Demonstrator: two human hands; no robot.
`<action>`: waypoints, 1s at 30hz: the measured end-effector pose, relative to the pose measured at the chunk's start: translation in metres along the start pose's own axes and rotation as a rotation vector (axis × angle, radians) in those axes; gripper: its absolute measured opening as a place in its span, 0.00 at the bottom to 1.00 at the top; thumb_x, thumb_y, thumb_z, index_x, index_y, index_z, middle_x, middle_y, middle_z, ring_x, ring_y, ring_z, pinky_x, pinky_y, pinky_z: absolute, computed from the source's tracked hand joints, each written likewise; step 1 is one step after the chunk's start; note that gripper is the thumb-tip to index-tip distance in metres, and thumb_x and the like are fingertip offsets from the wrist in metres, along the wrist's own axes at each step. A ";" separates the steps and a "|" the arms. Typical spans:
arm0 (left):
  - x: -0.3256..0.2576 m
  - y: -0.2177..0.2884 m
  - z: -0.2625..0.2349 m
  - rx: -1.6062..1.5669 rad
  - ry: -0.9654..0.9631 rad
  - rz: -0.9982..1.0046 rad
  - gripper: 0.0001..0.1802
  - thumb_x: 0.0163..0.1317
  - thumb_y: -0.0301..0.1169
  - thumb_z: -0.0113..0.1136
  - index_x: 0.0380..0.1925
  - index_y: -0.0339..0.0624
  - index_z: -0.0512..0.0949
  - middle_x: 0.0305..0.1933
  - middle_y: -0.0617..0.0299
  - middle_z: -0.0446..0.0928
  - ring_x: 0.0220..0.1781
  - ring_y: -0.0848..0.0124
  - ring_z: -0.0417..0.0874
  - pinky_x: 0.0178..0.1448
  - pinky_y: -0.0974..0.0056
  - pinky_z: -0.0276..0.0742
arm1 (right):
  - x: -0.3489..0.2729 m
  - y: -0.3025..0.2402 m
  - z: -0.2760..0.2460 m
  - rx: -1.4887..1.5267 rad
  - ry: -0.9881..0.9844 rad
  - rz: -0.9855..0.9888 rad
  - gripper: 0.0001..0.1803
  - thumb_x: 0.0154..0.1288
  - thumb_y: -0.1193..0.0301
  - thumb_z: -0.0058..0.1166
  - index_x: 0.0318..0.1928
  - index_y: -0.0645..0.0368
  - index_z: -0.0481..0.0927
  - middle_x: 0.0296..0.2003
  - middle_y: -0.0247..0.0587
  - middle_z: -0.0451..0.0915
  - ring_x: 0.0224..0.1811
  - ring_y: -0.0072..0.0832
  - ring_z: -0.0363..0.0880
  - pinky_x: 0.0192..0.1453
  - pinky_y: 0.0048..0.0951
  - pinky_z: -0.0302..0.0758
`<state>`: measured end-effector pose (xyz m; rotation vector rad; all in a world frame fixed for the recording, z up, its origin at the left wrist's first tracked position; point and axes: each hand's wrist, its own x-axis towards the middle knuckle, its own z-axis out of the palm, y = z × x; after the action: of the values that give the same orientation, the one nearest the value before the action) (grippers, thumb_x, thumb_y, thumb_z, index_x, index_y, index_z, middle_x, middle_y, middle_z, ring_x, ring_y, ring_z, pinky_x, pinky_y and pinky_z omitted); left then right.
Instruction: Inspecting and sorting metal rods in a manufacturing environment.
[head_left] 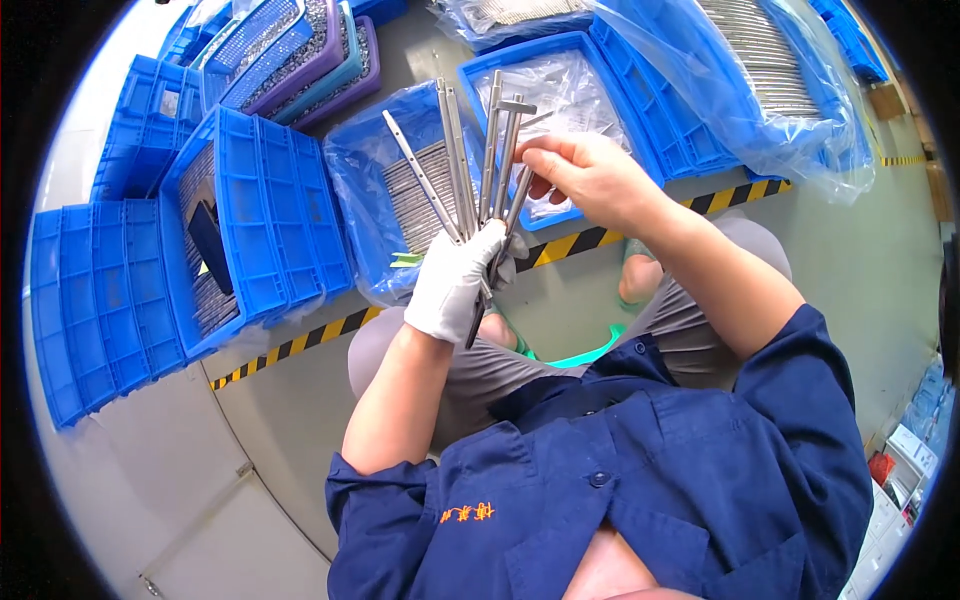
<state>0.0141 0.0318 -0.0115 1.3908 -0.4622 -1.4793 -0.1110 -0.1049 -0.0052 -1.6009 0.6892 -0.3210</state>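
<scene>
My left hand (450, 283), in a white glove, is closed round the lower part of a fanned bunch of metal rods (462, 170). Holes run along some of these slim grey rods, and a short crosspiece (517, 106) sits at the top of one. My bare right hand (596, 178) is at the right side of the bunch, thumb and fingers pinched at the upper end of one rod (518, 200); its fingertips are partly hidden. Beyond my left hand, a blue crate (340, 185) lined with clear plastic holds many similar rods (425, 190).
A plastic-lined blue tray (643, 150) lies behind my right hand. Blue crates (290, 190) stand at left, one with a dark object (208, 245) on rods. Farther back are baskets of small metal parts (325, 50). Striped floor tape (570, 245) passes before my knees; another rod-filled crate (765, 60) is far right.
</scene>
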 end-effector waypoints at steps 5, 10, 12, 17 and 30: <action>0.000 0.002 0.005 -0.004 0.011 0.024 0.10 0.58 0.35 0.49 0.31 0.40 0.73 0.22 0.64 0.73 0.19 0.80 0.68 0.25 0.76 0.64 | 0.006 0.004 0.011 0.021 -0.081 0.111 0.17 0.58 0.60 0.47 0.35 0.63 0.77 0.21 0.36 0.75 0.24 0.21 0.72 0.32 0.25 0.71; -0.001 0.006 0.004 -0.056 -0.091 0.049 0.13 0.57 0.33 0.53 0.39 0.40 0.69 0.25 0.67 0.69 0.20 0.81 0.65 0.24 0.77 0.59 | 0.008 -0.012 -0.006 0.198 0.060 -0.055 0.14 0.59 0.61 0.49 0.36 0.60 0.76 0.27 0.32 0.75 0.30 0.17 0.70 0.36 0.19 0.68; -0.005 0.008 0.002 -0.094 -0.098 0.022 0.15 0.55 0.32 0.55 0.41 0.39 0.68 0.25 0.67 0.68 0.21 0.81 0.64 0.25 0.77 0.58 | 0.013 -0.026 -0.030 0.288 0.217 -0.301 0.14 0.64 0.63 0.41 0.35 0.61 0.74 0.28 0.36 0.75 0.32 0.21 0.73 0.43 0.23 0.70; -0.006 0.007 -0.009 -0.263 -0.048 0.179 0.11 0.55 0.29 0.55 0.36 0.39 0.68 0.20 0.68 0.63 0.18 0.77 0.64 0.23 0.73 0.60 | -0.004 -0.064 -0.068 0.791 0.346 -0.585 0.13 0.67 0.60 0.34 0.34 0.54 0.68 0.21 0.35 0.71 0.26 0.27 0.73 0.35 0.28 0.71; 0.016 0.030 0.000 -0.386 0.021 0.192 0.19 0.62 0.48 0.42 0.37 0.45 0.72 0.11 0.76 0.46 0.10 0.83 0.46 0.16 0.74 0.45 | -0.006 -0.004 0.014 -0.997 0.378 -0.691 0.08 0.54 0.66 0.52 0.33 0.54 0.73 0.21 0.38 0.70 0.22 0.35 0.71 0.25 0.32 0.68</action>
<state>0.0285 0.0056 0.0046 1.0265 -0.2695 -1.3134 -0.1067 -0.0901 -0.0027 -2.7739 0.5776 -0.8962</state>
